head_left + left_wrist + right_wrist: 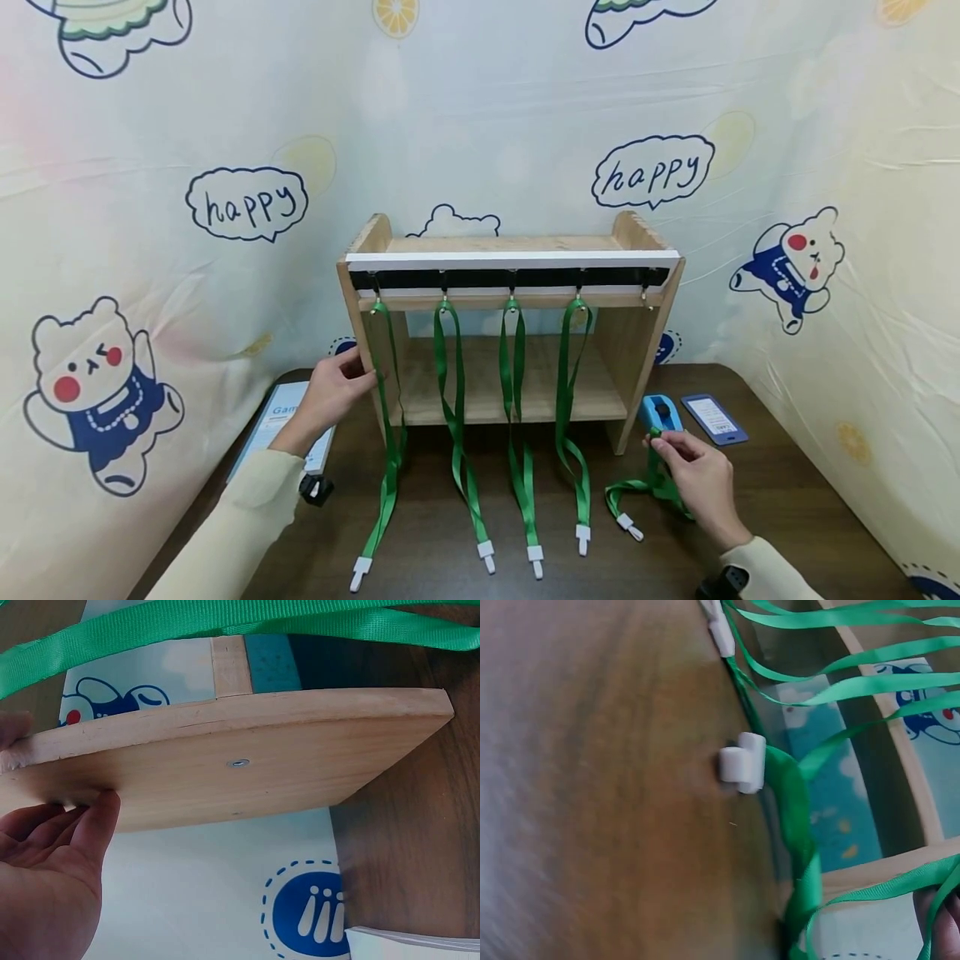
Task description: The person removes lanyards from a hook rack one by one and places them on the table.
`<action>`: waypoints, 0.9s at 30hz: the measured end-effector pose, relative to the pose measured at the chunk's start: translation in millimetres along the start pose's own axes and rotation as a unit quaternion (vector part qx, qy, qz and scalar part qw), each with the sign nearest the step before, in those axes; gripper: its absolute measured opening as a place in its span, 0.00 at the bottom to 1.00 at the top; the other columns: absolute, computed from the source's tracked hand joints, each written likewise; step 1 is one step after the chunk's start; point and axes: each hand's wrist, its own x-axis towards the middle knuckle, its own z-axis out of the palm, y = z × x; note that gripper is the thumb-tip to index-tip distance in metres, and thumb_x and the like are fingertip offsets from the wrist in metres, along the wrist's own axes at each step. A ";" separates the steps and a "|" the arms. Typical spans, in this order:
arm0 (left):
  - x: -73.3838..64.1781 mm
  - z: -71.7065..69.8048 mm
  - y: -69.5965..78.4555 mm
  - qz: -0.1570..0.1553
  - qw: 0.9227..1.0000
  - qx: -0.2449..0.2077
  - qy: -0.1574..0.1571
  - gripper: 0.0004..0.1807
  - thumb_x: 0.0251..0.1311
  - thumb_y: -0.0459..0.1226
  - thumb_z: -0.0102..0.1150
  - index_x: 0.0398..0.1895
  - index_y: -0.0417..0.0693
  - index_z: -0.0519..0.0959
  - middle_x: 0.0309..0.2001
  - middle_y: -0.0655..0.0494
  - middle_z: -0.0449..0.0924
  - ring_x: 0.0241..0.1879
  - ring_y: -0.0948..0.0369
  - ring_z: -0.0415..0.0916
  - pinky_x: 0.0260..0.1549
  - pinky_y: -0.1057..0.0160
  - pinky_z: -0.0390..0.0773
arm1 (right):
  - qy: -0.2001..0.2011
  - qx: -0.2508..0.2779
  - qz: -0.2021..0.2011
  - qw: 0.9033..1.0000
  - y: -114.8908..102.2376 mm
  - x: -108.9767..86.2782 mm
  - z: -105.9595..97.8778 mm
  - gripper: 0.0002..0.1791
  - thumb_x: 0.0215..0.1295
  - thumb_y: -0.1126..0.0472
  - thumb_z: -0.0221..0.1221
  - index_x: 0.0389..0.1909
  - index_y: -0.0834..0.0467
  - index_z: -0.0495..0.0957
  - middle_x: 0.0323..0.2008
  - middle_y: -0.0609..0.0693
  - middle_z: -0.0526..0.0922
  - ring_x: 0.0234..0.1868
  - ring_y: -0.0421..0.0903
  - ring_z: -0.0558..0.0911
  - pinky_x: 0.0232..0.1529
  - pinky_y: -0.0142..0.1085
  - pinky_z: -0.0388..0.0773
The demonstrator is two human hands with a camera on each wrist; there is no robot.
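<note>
A small wooden shelf (480, 408) stands on the table, with a black strip (480, 279) and metal hooks along its upper front. Several green lanyards (517, 358) hang from the hooks, their white clips (535, 560) at the lower ends. My left hand (333, 392) grips the front edge of the shelf's left side panel (225, 750). To the right of the shelf, my right hand (697, 479) pinches another green lanyard (633, 486); its white clip (742, 763) lies low by the table. At the strip's right end is a metal hook (644, 293).
A blue object (660, 412) and a blue card holder (714, 418) lie behind my right hand. A white booklet or box (255, 425) lies under my left forearm, with a small black item (316, 489) beside it. Behind everything hangs a printed cloth (465, 125).
</note>
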 end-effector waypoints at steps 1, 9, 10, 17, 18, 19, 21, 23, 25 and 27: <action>0.2 -0.1 0.4 0.000 1.000 0.000 0.000 0.32 0.67 0.52 0.62 0.69 0.47 0.73 0.57 0.41 0.81 0.53 0.48 0.79 0.53 0.46 0.82 | -0.003 0.003 0.007 1.000 1.0 -0.8 1.1 0.09 0.66 0.55 0.67 0.40 0.56 0.88 0.37 0.53 0.92 0.30 0.25 0.80 0.31 0.21 0.77; 0.9 -0.1 2.1 0.006 1.000 0.002 0.000 0.31 0.67 0.52 0.62 0.68 0.46 0.74 0.57 0.41 0.82 0.52 0.48 0.79 0.52 0.47 0.83 | -0.019 0.017 0.081 0.996 10.7 -3.6 8.7 0.14 0.63 0.51 0.69 0.41 0.58 0.89 0.35 0.48 0.92 0.31 0.24 0.78 0.33 0.22 0.73; 0.8 -0.1 2.1 0.007 1.000 0.002 0.000 0.31 0.67 0.52 0.62 0.69 0.46 0.73 0.57 0.41 0.82 0.53 0.48 0.79 0.52 0.47 0.83 | -0.020 0.017 0.089 0.996 11.8 -3.5 9.3 0.14 0.63 0.51 0.69 0.42 0.58 0.89 0.35 0.48 0.92 0.32 0.24 0.78 0.34 0.23 0.73; 0.1 -0.4 0.6 0.006 1.000 0.006 0.000 0.33 0.68 0.52 0.61 0.71 0.45 0.71 0.58 0.40 0.81 0.54 0.47 0.78 0.52 0.46 0.82 | -0.067 -0.015 0.107 0.992 19.3 -1.7 10.8 0.14 0.64 0.51 0.68 0.44 0.57 0.89 0.38 0.49 0.92 0.34 0.28 0.78 0.37 0.25 0.72; 0.2 -0.3 0.5 0.006 1.000 0.006 0.000 0.33 0.67 0.51 0.61 0.71 0.45 0.71 0.58 0.40 0.81 0.54 0.47 0.78 0.52 0.46 0.82 | -0.076 -0.017 0.109 0.991 20.0 -1.5 10.9 0.14 0.65 0.51 0.68 0.44 0.57 0.89 0.38 0.49 0.92 0.34 0.28 0.78 0.37 0.26 0.72; 0.3 -0.3 0.5 0.007 1.000 0.006 0.000 0.33 0.67 0.51 0.62 0.71 0.45 0.71 0.58 0.40 0.81 0.54 0.47 0.78 0.52 0.46 0.82 | -0.085 -0.017 0.108 0.990 20.5 -1.3 10.9 0.15 0.65 0.52 0.68 0.44 0.57 0.88 0.38 0.49 0.92 0.35 0.29 0.78 0.37 0.26 0.73; 0.5 -0.2 0.9 0.008 1.000 0.005 0.000 0.33 0.67 0.51 0.62 0.71 0.45 0.71 0.58 0.40 0.81 0.54 0.47 0.79 0.52 0.46 0.82 | -0.106 -0.026 0.105 0.989 21.5 -1.0 11.1 0.14 0.65 0.52 0.68 0.45 0.58 0.88 0.38 0.49 0.92 0.35 0.30 0.79 0.36 0.28 0.73; 0.6 0.0 1.4 0.007 1.000 0.005 0.000 0.33 0.67 0.51 0.62 0.71 0.45 0.71 0.58 0.40 0.81 0.54 0.47 0.79 0.52 0.46 0.82 | -0.126 -0.037 0.098 0.986 22.5 -1.2 11.8 0.14 0.65 0.54 0.68 0.45 0.58 0.88 0.37 0.49 0.92 0.35 0.32 0.81 0.37 0.29 0.73; 0.5 0.1 1.7 0.006 1.000 0.006 0.000 0.33 0.67 0.50 0.62 0.71 0.45 0.71 0.58 0.40 0.81 0.54 0.47 0.79 0.52 0.46 0.82 | -0.142 -0.048 0.089 0.985 23.3 -1.5 12.5 0.13 0.64 0.55 0.68 0.44 0.58 0.88 0.37 0.49 0.92 0.36 0.34 0.82 0.37 0.30 0.73; 0.4 0.1 1.9 0.007 1.000 0.007 0.000 0.33 0.68 0.50 0.62 0.71 0.45 0.71 0.58 0.40 0.81 0.54 0.47 0.79 0.52 0.45 0.82 | -0.150 -0.055 0.085 0.984 23.6 -1.6 13.0 0.12 0.64 0.55 0.67 0.44 0.58 0.88 0.37 0.50 0.92 0.37 0.36 0.84 0.37 0.31 0.74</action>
